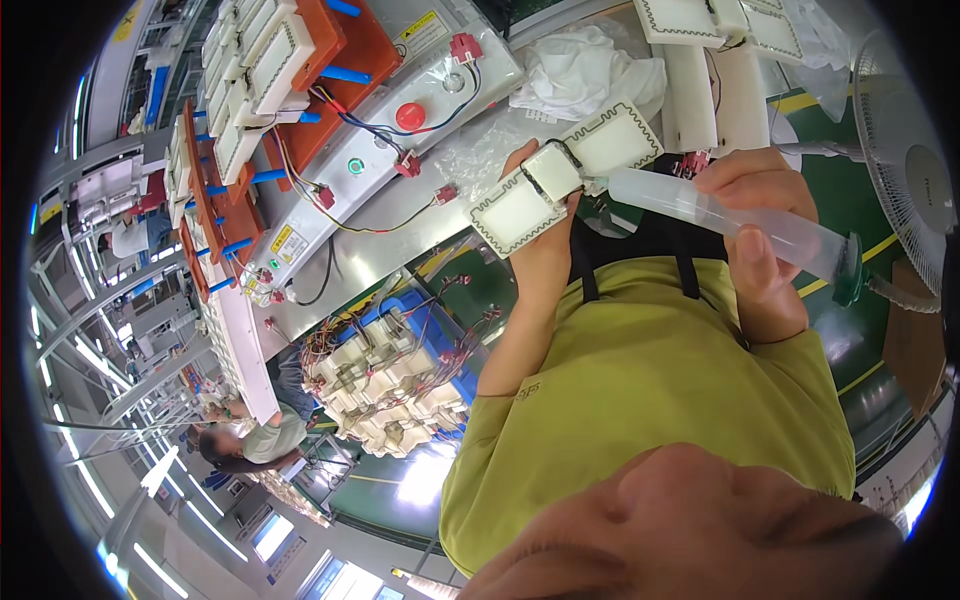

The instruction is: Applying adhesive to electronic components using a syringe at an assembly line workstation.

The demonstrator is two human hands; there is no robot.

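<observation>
My left hand (543,255) is closed from below around a white plastic part (556,170), which has two flat panels with dark wavy lines along their edges and a smaller block between them. In my right hand (770,215) lies a translucent dispensing syringe (680,197), with my fingers wrapped round its barrel. A green cap (849,270) closes its rear end, where a hose (900,293) joins. The syringe's narrow end points left at the part's middle; whether it touches cannot be made out.
A metal control box (385,150) with a red button stands on the bench, wired to red connectors. Beside it are orange racks (335,50) of white parts and crumpled white plastic (590,75). A blue crate (430,320) holds similar parts. A fan (915,175) stands at right.
</observation>
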